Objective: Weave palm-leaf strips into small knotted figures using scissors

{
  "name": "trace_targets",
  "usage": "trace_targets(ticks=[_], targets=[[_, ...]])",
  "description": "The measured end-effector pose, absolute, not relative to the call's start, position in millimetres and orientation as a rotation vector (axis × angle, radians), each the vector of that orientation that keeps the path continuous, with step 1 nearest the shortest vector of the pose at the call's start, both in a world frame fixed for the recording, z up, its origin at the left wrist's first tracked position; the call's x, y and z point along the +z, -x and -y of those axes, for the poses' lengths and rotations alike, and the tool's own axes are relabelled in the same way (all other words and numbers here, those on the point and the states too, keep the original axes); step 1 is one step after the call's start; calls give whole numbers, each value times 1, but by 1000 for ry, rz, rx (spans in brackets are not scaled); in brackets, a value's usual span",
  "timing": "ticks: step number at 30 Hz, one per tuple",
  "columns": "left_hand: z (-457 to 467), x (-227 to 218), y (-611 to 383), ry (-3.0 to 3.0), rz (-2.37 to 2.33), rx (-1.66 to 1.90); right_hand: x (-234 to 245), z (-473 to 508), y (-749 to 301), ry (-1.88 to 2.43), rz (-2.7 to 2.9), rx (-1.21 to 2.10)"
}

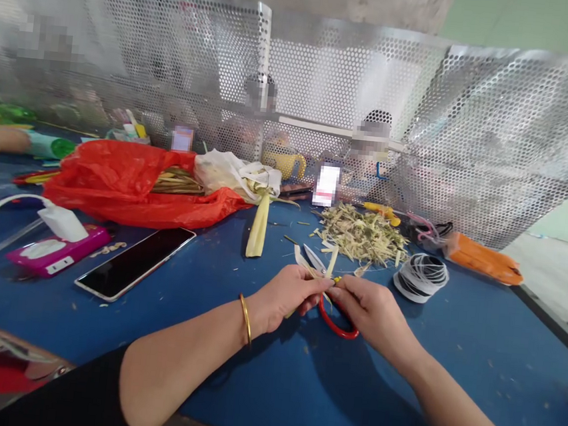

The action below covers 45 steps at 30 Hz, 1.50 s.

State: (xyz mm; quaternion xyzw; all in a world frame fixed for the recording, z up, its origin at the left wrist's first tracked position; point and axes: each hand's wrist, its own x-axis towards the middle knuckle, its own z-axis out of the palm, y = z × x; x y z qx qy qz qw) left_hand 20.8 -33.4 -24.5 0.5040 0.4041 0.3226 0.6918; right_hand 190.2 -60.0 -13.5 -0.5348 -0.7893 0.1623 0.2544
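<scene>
Pale, husk-like plant strips (332,260) stick up from the fingers of my left hand (290,293), which is closed around them. My right hand (366,306) meets it fingertip to fingertip in a pinch, beside a tiny yellow piece (337,280). What the right fingertips hold is too small to make out. Red-handled scissors (338,328) lie on the table beneath both hands, blades pointing away from me. Beyond my hands is a heap of pale plant clippings (362,234). A spool of white cord (420,278) stands to the right.
On the blue table (152,334), a phone (136,262) and a purple power strip (59,250) lie left. Behind them sit a red plastic bag (116,183) and a folded husk (258,227). A perforated metal screen (337,77) bounds the back; an orange packet (483,258) lies right.
</scene>
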Motion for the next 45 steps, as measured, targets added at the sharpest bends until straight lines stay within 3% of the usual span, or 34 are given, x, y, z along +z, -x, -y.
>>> trace_targets(ticks=[10,19,26,41,45], targets=[[26,-27,-18,-1097,-832,716,-5,64,-189,1426,2103,404],[21,-23,-12,-762,-737,737,-7,66,-188,1273,2162,-394],[26,-23,-17,-837,-713,775,-16,71,-175,909,2574,-555],[30,-32,-22,-872,-711,784,-29,77,-164,824,2441,-289],[26,-31,-20,-855,-732,779,-13,74,-174,1057,2143,-17]])
